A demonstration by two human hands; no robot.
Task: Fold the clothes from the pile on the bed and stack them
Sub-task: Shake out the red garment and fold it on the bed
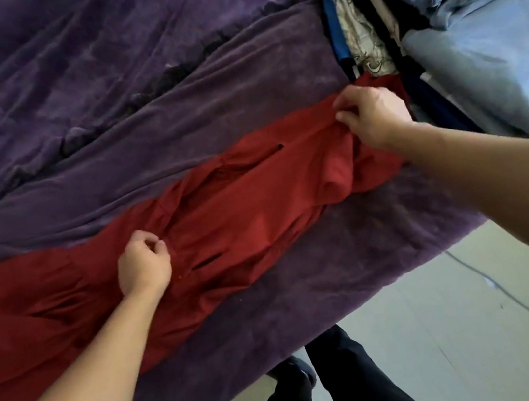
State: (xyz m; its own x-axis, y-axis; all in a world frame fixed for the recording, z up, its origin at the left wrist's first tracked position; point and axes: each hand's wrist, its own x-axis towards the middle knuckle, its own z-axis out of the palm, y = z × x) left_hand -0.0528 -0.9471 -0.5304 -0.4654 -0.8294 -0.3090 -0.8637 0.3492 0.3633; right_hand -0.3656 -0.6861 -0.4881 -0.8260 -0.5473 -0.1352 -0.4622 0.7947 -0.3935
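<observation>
Lying long and rumpled, red garment crosses purple blanket.

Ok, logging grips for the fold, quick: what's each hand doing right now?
Left hand: fingers curled, pinching the red garment near its middle.
Right hand: pinching the same garment's far end.

A wrinkled purple blanket fills most of the view, with a darker ruffled seam running slantwise across its upper half and a fleecier strip along its near edge. Below that edge lies a pale, smooth floor, crossed by a thin grey cable. Two legs in dark trousers stand on the floor beside the blanket's edge.
</observation>
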